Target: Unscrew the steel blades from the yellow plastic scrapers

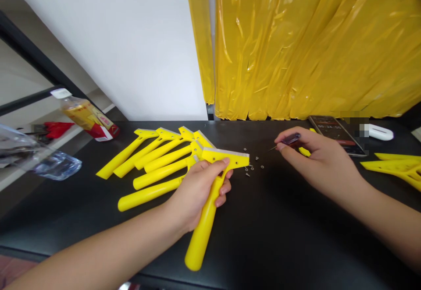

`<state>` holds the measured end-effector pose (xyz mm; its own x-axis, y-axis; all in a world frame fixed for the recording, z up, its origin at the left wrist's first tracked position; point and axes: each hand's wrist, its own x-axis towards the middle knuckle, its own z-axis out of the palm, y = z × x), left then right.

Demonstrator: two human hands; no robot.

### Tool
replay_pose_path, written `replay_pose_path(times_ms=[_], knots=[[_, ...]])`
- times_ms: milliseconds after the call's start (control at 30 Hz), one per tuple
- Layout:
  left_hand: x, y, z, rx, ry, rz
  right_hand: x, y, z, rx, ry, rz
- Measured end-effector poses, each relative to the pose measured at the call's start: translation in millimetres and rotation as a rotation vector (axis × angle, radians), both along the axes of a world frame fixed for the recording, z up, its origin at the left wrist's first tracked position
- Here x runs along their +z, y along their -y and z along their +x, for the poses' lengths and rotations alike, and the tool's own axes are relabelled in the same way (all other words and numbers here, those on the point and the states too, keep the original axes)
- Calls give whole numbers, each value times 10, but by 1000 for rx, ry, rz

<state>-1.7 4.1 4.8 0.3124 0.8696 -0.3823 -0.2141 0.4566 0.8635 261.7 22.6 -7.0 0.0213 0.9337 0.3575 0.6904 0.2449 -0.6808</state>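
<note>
My left hand (204, 182) is closed around the neck of a yellow scraper (202, 233), thumb pressed near its head. A thin metal blade edge runs along the top of that head, and two small holes show in it. Between thumb and fingers of my right hand (315, 156) is a small screwdriver (291, 139) with a dark translucent handle, its thin shaft pointing left. Several tiny screws and nuts (251, 166) lie loose on the black table (263, 233) between my hands. Left of the held scraper, several similar yellow scrapers (158, 154) are fanned out, partly overlapping.
A drink bottle (87, 114) and a clear plastic bottle (49, 158) are at the left. Behind my right hand lie a phone (337, 134) and a white oval object (379, 132). More yellow scraper parts (394, 166) lie far right. Yellow plastic sheeting (296, 44) hangs behind the table.
</note>
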Motion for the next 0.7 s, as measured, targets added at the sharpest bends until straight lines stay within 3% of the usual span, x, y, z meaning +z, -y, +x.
replay_pose_path(times_ms=[467, 700], knots=[[2, -6, 4, 0, 4, -1, -22, 5, 1, 8, -6, -21], [-13, -12, 2, -6, 18, -12, 45, 27, -10, 2, -44, 36]])
